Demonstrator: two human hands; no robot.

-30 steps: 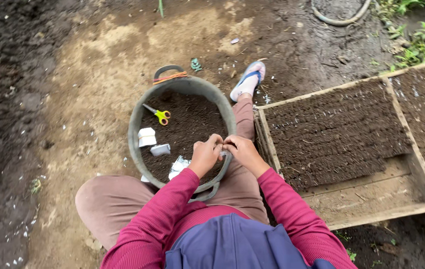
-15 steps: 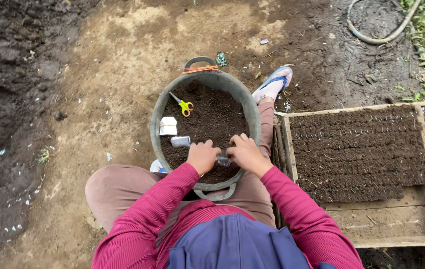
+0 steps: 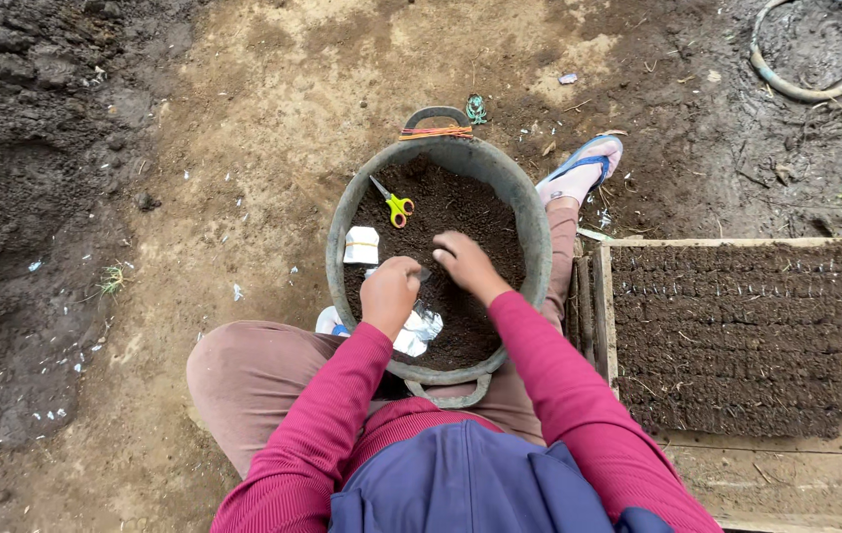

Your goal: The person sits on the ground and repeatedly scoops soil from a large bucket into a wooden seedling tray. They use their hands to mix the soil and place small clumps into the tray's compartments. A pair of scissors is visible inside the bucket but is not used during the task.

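Note:
A grey round tub [image 3: 536,223] filled with dark soil stands between my knees. My left hand [image 3: 389,291] is curled low over the soil at the tub's near left and pinches a small clear plastic bag [image 3: 423,275]. Just to its right, my right hand [image 3: 462,259] reaches down to the soil, fingers bent and tips hidden. Yellow-handled scissors [image 3: 396,205] lie on the soil at the far side. A white packet [image 3: 362,245] rests by the left rim. Crumpled clear bags [image 3: 419,329] lie under my left wrist.
A wooden tray [image 3: 606,326] packed with rows of small soil-filled bags sits on the ground at my right. My foot in a blue sandal [image 3: 584,170] rests beyond the tub. A hose [image 3: 804,91] curves at top right. Loose dark earth lies along the left.
My hands have parted; the right one has moved forward onto the soil while the left stays with the small bag. The view has shifted, so the tub and tray appear further right.

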